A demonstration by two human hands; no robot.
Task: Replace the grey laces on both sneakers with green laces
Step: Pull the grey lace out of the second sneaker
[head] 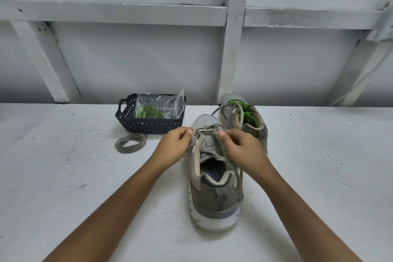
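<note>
**Grey lace held on the near sneaker**

The grey lace [207, 131] of the near sneaker [212, 198] is pinched on either side by the left hand [177, 141] and the right hand [240, 147]. Beyond the right hand, a second sneaker [258, 132] is seen with a green lace [248, 116]. Left of the left hand, a coiled lace [130, 142] is laid on the desk [74, 176] before a basket [148, 126]. The insole print cannot be read.

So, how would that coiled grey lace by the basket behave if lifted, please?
The grey lace looks thin and loosely coiled, so it would probably flop and uncoil. Nothing visibly binds it, so loops may trail.
</note>
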